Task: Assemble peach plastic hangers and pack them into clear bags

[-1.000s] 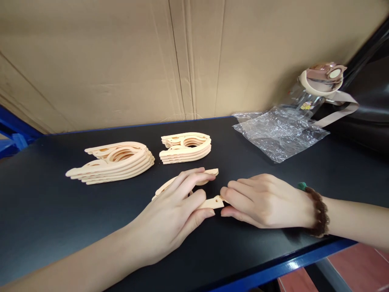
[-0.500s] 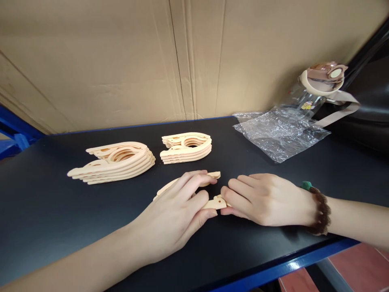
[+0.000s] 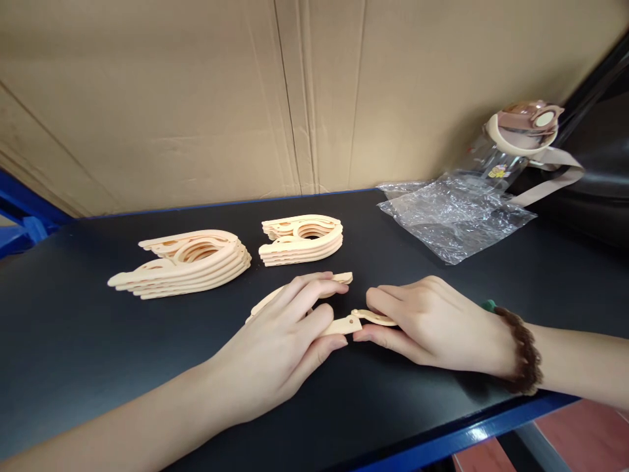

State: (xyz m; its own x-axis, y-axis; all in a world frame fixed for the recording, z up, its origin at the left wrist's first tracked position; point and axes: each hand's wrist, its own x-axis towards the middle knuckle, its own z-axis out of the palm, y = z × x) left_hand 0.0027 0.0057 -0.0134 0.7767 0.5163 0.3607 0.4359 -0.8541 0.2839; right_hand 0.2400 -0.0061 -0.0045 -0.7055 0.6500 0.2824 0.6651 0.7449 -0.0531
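Observation:
My left hand lies over a beige folding hanger and grips its near arm between thumb and fingers; most of the hanger's middle is hidden beneath that hand. The far arm's tip shows past the fingertips. My right hand pinches a slim curved beige piece, which meets the end of the near arm beside a small round hole. Whether the two are joined, I cannot tell. Behind my hands are two stacks of similar folded hangers, a left stack and a smaller right stack.
A crinkled clear plastic bag lies at the back right, against a transparent bottle with a brown lid and strap. Cardboard stands behind the black tabletop. A blue rail runs along the front edge.
My right hand has shifted slightly and its fingers have lifted, so more of the curved piece shows. My left hand and the hanger have moved slightly left.

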